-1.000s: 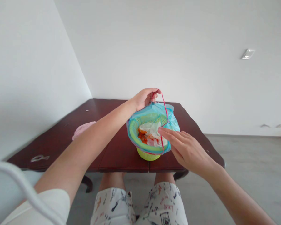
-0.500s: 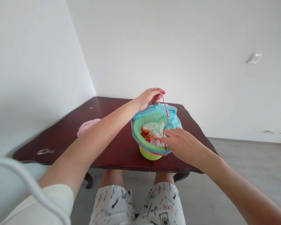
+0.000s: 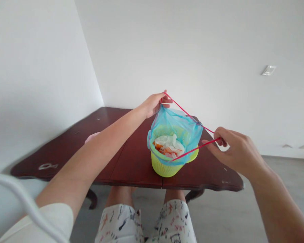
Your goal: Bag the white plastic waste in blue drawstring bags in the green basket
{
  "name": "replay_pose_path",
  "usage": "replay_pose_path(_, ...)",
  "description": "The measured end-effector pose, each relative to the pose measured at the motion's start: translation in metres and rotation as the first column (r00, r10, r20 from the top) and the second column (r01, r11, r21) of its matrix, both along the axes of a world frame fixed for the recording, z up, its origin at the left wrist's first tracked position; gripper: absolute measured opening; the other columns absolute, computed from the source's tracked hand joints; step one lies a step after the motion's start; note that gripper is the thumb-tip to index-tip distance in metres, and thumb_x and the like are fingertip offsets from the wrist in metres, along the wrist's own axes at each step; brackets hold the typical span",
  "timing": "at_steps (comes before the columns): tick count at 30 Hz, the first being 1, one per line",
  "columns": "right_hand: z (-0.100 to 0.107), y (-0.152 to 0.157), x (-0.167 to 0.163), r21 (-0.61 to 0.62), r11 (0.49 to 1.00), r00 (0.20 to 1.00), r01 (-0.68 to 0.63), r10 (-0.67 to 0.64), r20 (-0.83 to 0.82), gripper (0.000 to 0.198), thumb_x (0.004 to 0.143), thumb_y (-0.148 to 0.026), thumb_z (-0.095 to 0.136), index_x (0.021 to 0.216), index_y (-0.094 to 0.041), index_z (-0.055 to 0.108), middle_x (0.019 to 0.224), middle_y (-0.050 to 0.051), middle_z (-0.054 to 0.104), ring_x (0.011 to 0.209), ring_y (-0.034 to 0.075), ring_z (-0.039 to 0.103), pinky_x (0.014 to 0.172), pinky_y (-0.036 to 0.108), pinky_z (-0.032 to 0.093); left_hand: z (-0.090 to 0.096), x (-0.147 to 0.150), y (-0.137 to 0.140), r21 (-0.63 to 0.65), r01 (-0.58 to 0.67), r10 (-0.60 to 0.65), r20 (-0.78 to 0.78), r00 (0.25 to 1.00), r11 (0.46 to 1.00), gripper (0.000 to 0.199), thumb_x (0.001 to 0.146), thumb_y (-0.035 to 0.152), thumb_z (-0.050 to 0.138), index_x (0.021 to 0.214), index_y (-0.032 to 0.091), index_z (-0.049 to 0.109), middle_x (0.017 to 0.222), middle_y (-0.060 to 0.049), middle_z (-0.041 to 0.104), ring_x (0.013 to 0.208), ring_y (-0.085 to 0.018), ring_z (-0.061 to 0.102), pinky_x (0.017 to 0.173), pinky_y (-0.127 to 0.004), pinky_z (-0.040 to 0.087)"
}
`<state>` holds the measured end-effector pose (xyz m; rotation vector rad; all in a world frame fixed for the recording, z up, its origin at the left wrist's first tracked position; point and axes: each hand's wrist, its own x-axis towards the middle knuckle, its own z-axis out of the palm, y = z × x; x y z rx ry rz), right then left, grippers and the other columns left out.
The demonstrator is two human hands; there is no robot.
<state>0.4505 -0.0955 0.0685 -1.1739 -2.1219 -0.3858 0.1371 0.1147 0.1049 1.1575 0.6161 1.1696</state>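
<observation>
A yellow-green plastic basket (image 3: pixel 164 168) stands near the front edge of the table, lined with a thin blue drawstring garbage bag (image 3: pixel 167 118). Inside lie crumpled white tissues (image 3: pixel 167 141) with some orange pieces. Above the basket's far left side, my left hand (image 3: pixel 157 103) has the red drawstring (image 3: pixel 181 108) looped over its fingers, and the bag's rim is lifted there. My right hand (image 3: pixel 229 143), to the right of the basket, is closed on the other part of the drawstring. The string is stretched taut between both hands, and part of the bag's rim is pulled up off the basket.
The dark red wooden table (image 3: pixel 139 168) has a wavy edge and stands against white walls. A pink item (image 3: pixel 91 137) lies partly hidden behind my left forearm. A white cable (image 3: pixel 27 199) crosses the lower left, close to the camera.
My right hand has moved right, away from the basket, drawing the red string out taut. The bag's rim has risen and partly come off the basket. My left hand has shifted slightly left.
</observation>
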Motion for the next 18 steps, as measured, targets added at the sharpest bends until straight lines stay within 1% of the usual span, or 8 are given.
replay_pose_path(2, 0.002, 0.009, 0.006, -0.076, 0.997, 0.977, -0.01, -0.006, -0.214, 0.053, 0.11, -0.056, 0.081, 0.079, -0.026, 0.051, 0.066, -0.004, 0.05, 0.059, 0.014, 0.043, 0.06, 0.032, 0.035, 0.003, -0.003, 0.0, -0.01, 0.032, -0.032, -0.006, 0.999, 0.999, 0.036, 0.112, 0.033, 0.073, 0.079, 0.02, 0.065, 0.071, -0.003, 0.073, 0.058, -0.013, 0.066, 0.059, -0.023, 0.051)
replay_pose_path(4, 0.004, 0.024, 0.01, -0.148, 0.986, 0.902, -0.08, 0.008, -0.432, 0.064, 0.112, -0.071, 0.074, 0.072, -0.026, 0.053, 0.063, -0.002, 0.049, 0.059, 0.015, 0.045, 0.058, 0.032, 0.035, 0.006, -0.007, -0.002, -0.028, 0.066, -0.066, -0.004, 0.998, 0.997, 0.04, 0.112, 0.026, 0.061, 0.072, 0.021, 0.06, 0.064, -0.001, 0.063, 0.053, -0.013, 0.061, 0.055, -0.023, 0.049)
replay_pose_path(6, 0.005, 0.04, 0.012, -0.207, 0.956, 0.768, -0.206, 0.027, -0.64, 0.069, 0.112, -0.082, 0.064, 0.074, -0.026, 0.063, 0.063, 0.001, 0.056, 0.056, 0.017, 0.049, 0.055, 0.032, 0.038, 0.009, -0.013, -0.005, -0.064, 0.086, -0.085, 0.006, 0.996, 0.994, 0.043, 0.11, 0.026, 0.056, 0.067, 0.023, 0.054, 0.062, -0.001, 0.06, 0.051, -0.014, 0.059, 0.052, -0.024, 0.048)
replay_pose_path(8, 0.005, 0.056, 0.015, -0.218, 0.909, 0.583, -0.357, 0.035, -0.812, 0.065, 0.109, -0.085, 0.066, 0.082, -0.026, 0.072, 0.066, 0.002, 0.063, 0.055, 0.018, 0.054, 0.053, 0.032, 0.044, 0.011, -0.019, -0.008, -0.098, 0.074, -0.071, 0.04, 0.997, 0.992, 0.043, 0.107, 0.029, 0.057, 0.065, 0.024, 0.049, 0.061, -0.002, 0.058, 0.05, -0.014, 0.057, 0.05, -0.025, 0.047)
replay_pose_path(10, 0.003, 0.067, 0.018, -0.184, 0.856, 0.411, -0.483, 0.036, -0.911, 0.056, 0.103, -0.081, 0.075, 0.09, -0.027, 0.076, 0.071, 0.002, 0.067, 0.06, 0.02, 0.06, 0.057, 0.033, 0.053, 0.012, -0.026, -0.011, -0.118, 0.051, -0.042, 0.076, 0.996, 0.992, 0.04, 0.104, 0.032, 0.06, 0.066, 0.025, 0.049, 0.061, -0.001, 0.058, 0.048, -0.014, 0.055, 0.049, -0.025, 0.046)
replay_pose_path(12, 0.001, 0.074, 0.022, -0.142, 0.812, 0.305, -0.566, 0.047, -0.951, 0.045, 0.102, -0.073, 0.08, 0.095, -0.028, 0.075, 0.079, 0.001, 0.07, 0.068, 0.021, 0.065, 0.064, 0.034, 0.06, 0.011, -0.034, -0.013, -0.117, 0.033, -0.021, 0.098, 0.995, 0.993, 0.036, 0.101, 0.033, 0.062, 0.068, 0.024, 0.053, 0.063, -0.001, 0.06, 0.049, -0.014, 0.056, 0.05, -0.025, 0.047)
replay_pose_path(15, -0.002, 0.078, 0.028, -0.146, 0.766, 0.309, -0.626, 0.072, -0.948, 0.031, 0.105, -0.058, 0.078, 0.095, -0.03, 0.069, 0.085, -0.001, 0.069, 0.069, 0.02, 0.063, 0.067, 0.036, 0.061, 0.009, -0.043, -0.017, -0.074, 0.008, 0.002, 0.124, 0.992, 0.997, 0.029, 0.096, 0.033, 0.064, 0.07, 0.022, 0.06, 0.072, -0.004, 0.071, 0.054, -0.015, 0.063, 0.055, -0.026, 0.052)
replay_pose_path(18, -0.005, 0.077, 0.032, -0.158, 0.773, 0.332, -0.615, 0.072, -0.941, 0.023, 0.106, -0.048, 0.074, 0.093, -0.031, 0.064, 0.081, -0.003, 0.063, 0.061, 0.019, 0.05, 0.061, 0.035, 0.056, 0.005, -0.05, -0.022, -0.04, -0.039, 0.045, 0.189, 0.981, 0.998, 0.025, 0.096, 0.031, 0.063, 0.074, 0.02, 0.068, 0.087, -0.007, 0.082, 0.063, -0.017, 0.071, 0.065, -0.029, 0.06)
